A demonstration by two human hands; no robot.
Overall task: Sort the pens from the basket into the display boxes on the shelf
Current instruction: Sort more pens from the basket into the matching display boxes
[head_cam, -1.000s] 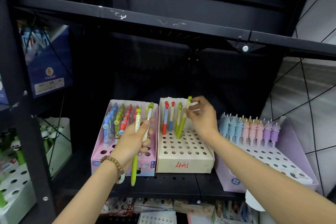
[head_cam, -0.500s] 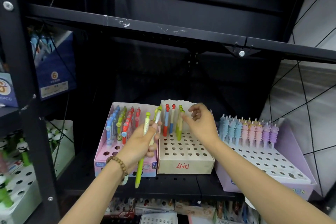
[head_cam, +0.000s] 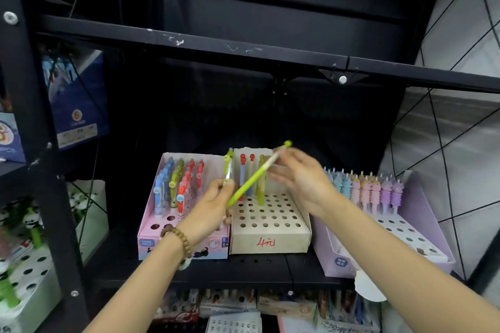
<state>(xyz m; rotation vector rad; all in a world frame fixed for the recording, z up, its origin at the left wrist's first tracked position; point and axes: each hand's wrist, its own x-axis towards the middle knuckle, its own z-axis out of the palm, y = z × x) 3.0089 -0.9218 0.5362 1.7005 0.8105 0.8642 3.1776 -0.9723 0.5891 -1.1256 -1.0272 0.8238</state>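
Centre frame: left hand [head_cam: 211, 208] grips a white-green pen [head_cam: 228, 167] upright. The right hand [head_cam: 303, 181], blurred, pinches the tilted green pen [head_cam: 250, 184] over the tan box [head_cam: 270, 235].

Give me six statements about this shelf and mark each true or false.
1. The middle box has red writing on its front. True.
2. Most holes in the middle box are filled. False: only a few pens stand at its back; most holes are empty.
3. The left hand grips a white pen. True.
4. The green pen stands upright in a hole. False: it is tilted in the air, in no hole.
5. The purple box sits left of the pink box. False: it is at the right end of the row.
6. A bracelet is on the left wrist. True.
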